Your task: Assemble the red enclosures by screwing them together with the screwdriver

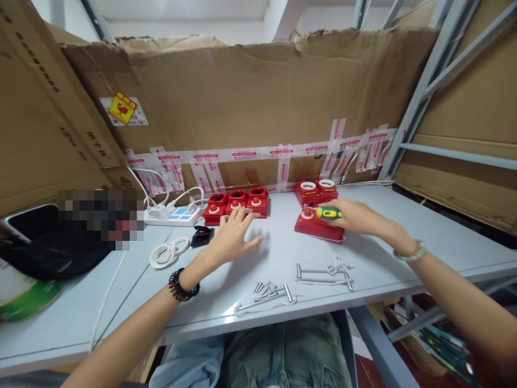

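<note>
My right hand is wrapped round a screwdriver with a green and yellow handle. The screwdriver is held over a red plastic housing that lies on the table; whether its tip touches a screw is too small to tell. My left hand, fingers spread and holding nothing, hovers at the front of a row of three red housings. Two more red housings with white rings stand behind the one under the screwdriver. A small black part lies left of my left hand.
Near the table's front edge lie metal rods, small screws and another rod set. White rings, a power strip and a black bag are on the left. A cardboard wall closes the back.
</note>
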Motion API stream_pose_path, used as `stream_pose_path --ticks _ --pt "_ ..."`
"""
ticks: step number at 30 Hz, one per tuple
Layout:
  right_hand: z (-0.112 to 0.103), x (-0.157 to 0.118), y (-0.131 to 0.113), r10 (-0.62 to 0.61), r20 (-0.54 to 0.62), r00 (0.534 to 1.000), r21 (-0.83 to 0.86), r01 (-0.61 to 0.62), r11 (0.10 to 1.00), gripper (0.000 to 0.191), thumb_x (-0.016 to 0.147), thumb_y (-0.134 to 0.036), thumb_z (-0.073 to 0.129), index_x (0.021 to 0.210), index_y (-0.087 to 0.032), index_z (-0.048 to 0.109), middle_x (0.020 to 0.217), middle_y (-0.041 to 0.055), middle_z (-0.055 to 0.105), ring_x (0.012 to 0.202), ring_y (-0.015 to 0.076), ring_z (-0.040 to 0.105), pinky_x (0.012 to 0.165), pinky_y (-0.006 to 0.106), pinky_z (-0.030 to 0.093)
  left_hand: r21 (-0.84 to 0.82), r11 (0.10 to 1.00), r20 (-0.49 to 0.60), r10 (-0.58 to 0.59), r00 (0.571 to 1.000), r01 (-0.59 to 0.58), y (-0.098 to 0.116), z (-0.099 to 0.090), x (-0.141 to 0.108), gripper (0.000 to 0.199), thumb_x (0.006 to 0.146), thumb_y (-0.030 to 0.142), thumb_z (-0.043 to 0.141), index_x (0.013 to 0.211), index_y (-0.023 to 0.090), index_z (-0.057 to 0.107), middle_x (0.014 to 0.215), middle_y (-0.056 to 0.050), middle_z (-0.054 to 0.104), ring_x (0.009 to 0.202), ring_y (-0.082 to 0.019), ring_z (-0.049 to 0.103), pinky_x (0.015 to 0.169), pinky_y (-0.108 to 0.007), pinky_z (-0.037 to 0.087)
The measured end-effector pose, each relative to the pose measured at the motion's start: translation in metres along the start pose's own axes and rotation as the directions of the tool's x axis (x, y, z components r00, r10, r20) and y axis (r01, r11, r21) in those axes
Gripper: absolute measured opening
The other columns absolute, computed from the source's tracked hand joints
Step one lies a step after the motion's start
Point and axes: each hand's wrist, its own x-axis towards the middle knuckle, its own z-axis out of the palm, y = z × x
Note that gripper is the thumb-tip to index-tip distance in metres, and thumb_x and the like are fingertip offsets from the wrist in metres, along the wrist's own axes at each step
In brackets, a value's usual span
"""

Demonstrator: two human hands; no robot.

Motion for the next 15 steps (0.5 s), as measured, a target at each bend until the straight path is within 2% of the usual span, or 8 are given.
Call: stream_pose_path --ticks 4,7,10,13,15 --pt "0.012 0.026 -0.041 -0.196 0.013 0.980 0.115 0.194 0.974 0.037 0.084 -0.037 0.058 0.117 -0.023 0.066 0.120 0.0095 0.069 0.108 0.0279 0.064 0.085 0.036 0.048 -0.158 0.982 -0.008 0.098 0.995 -0.098 0.003 -0.005 -0.002 0.064 0.086 0.048 0.061 0.140 0.023 0.037 0.144 -0.016 0.046 0.133 -0.035 0.042 0.103 -0.059 0.038" --pt "0.024 0.046 -0.078 -0.402 -0.012 0.916 0.226 0.394 0.891 0.035 0.086 -0.033 0.056 0.119 -0.023 0.066 0.124 0.0101 0.067 0.109 0.0260 0.063 0.091 0.039 0.047 -0.282 0.952 0.001 0.120 0.993 -0.115 -0.005 0.000 -0.002 0.085 0.078 0.050 0.069 0.147 0.024 0.027 0.150 -0.017 0.041 0.137 -0.036 0.040 0.109 -0.059 0.034" --pt "0.034 0.058 -0.107 -0.515 -0.022 0.857 0.279 0.500 0.820 0.036 0.085 -0.029 0.059 0.120 -0.022 0.064 0.129 0.0098 0.064 0.112 0.0256 0.061 0.091 0.038 0.047 -0.445 0.887 0.034 0.157 0.987 -0.126 -0.016 0.009 -0.002 0.100 0.070 0.045 0.078 0.150 0.024 0.022 0.151 -0.018 0.041 0.136 -0.034 0.044 0.109 -0.053 0.039" --pt "0.035 0.058 -0.116 -0.533 -0.123 0.837 0.236 0.546 0.804 0.031 0.085 -0.025 0.059 0.116 -0.024 0.064 0.122 0.0079 0.066 0.109 0.0238 0.059 0.087 0.037 0.046 -0.565 0.816 0.049 0.177 0.983 -0.119 -0.023 0.016 -0.001 0.097 0.068 0.040 0.079 0.148 0.024 0.026 0.143 -0.015 0.051 0.126 -0.032 0.055 0.104 -0.048 0.046" --pt "0.030 0.054 -0.111 -0.418 -0.296 0.859 0.205 0.485 0.850 0.023 0.085 -0.032 0.060 0.105 -0.022 0.065 0.109 0.0075 0.068 0.100 0.0228 0.059 0.080 0.035 0.046 -0.600 0.794 0.056 0.165 0.985 -0.099 -0.024 0.018 -0.001 0.092 0.068 0.037 0.079 0.146 0.023 0.030 0.137 -0.013 0.057 0.119 -0.032 0.060 0.101 -0.048 0.048"
